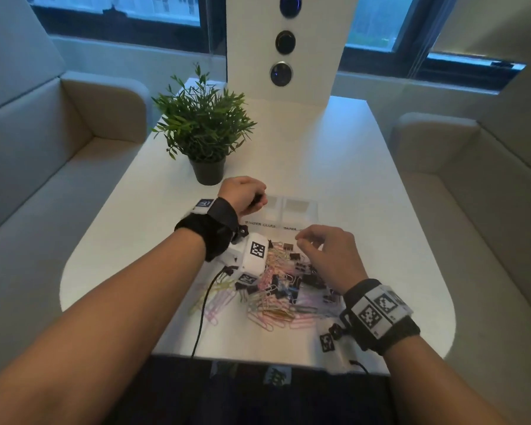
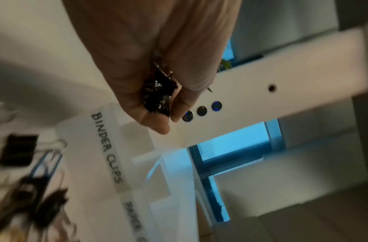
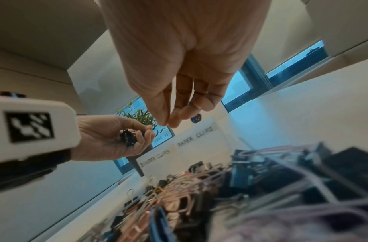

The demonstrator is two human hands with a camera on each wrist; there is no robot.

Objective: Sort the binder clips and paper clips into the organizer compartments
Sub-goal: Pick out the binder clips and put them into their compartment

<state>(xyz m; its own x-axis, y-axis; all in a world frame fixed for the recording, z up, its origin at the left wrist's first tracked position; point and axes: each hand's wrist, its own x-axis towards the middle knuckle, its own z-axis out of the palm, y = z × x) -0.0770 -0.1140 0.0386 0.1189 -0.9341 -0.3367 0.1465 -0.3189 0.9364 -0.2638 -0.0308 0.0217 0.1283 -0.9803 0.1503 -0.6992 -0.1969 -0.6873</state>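
Observation:
My left hand (image 1: 259,199) grips a bunch of black binder clips (image 2: 158,96) and hovers at the left edge of the clear organizer (image 1: 298,207), above the compartment labelled BINDER CLIPS (image 2: 107,147). Both organizer compartments look empty from the head view. A mixed pile of black binder clips and coloured paper clips (image 1: 282,286) lies on the white table in front of the organizer. My right hand (image 3: 167,124) hangs over the far side of the pile, its thumb and fingertips close together with nothing seen between them.
A potted plant (image 1: 204,133) stands behind and left of the organizer. A white upright panel with three round buttons (image 1: 284,41) rises at the table's far end. A black cable (image 1: 203,308) trails over the near table edge. Beige sofas flank the table.

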